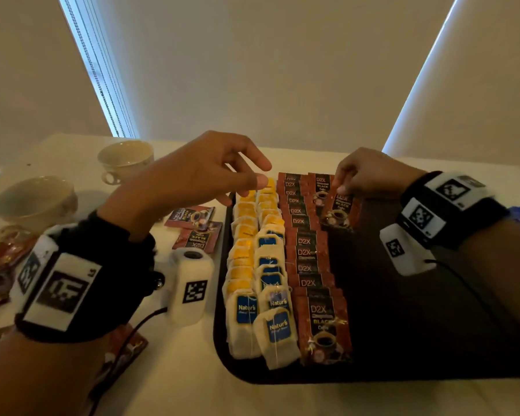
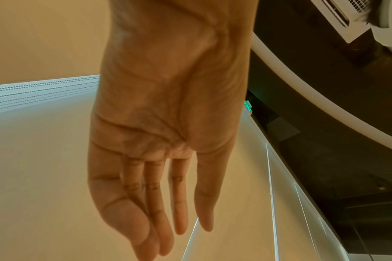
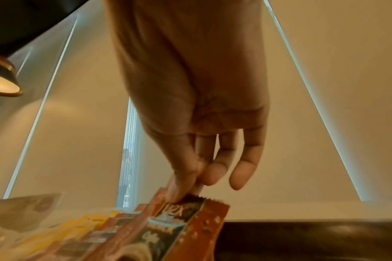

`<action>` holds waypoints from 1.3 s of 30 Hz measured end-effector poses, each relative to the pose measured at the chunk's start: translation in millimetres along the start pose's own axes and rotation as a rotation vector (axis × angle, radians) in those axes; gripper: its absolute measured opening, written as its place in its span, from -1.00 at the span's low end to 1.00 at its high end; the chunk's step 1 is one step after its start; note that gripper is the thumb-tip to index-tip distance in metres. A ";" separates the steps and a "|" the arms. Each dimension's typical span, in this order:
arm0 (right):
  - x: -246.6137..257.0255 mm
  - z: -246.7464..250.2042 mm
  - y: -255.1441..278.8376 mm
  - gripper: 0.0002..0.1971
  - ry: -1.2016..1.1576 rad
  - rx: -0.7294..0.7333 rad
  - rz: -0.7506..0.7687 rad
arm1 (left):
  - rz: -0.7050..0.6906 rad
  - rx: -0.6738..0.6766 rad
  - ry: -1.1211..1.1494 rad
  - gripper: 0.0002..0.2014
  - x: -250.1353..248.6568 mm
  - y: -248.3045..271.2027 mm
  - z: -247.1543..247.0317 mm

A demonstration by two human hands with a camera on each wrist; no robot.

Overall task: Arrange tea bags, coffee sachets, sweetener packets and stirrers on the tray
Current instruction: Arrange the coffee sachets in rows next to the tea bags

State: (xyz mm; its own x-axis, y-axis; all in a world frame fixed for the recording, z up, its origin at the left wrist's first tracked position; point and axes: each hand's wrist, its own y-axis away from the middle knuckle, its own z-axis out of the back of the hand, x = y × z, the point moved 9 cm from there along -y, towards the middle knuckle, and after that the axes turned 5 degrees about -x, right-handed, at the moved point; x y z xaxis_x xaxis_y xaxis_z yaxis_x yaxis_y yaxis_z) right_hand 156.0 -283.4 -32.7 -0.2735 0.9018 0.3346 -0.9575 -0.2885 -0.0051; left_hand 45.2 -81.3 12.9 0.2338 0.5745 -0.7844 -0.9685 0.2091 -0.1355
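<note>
A dark tray (image 1: 418, 340) lies on the white table. On its left part stand two rows of tea bags (image 1: 255, 265) and a row of brown D2X coffee sachets (image 1: 308, 253). My right hand (image 1: 347, 183) pinches the top edge of one coffee sachet (image 1: 339, 208) at the tray's far end, right of the sachet row; the right wrist view shows thumb and finger on that coffee sachet (image 3: 181, 222). My left hand (image 1: 252, 178) hovers over the far end of the tea bag rows, holding nothing. Its fingers (image 2: 157, 220) hang nearly straight.
Two loose coffee sachets (image 1: 197, 226) lie on the table left of the tray. Two cream teacups (image 1: 125, 160) (image 1: 35, 202) stand at the far left. More sachets (image 1: 0, 259) lie at the left edge. The tray's right half is bare.
</note>
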 end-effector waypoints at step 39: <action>-10.8 -43.3 -23.3 -0.64 0.112 0.159 -0.090 | 0.007 -0.004 -0.036 -0.71 5.5 -1.1 10.0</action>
State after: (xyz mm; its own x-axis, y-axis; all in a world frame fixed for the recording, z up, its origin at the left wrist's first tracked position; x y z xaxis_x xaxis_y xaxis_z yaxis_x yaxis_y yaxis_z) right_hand 177.3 -272.5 -77.0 -0.2044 0.9539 0.2199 -0.9544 -0.2441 0.1718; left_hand 48.4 -70.4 14.8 0.2302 0.6042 -0.7628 -0.9704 0.2018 -0.1330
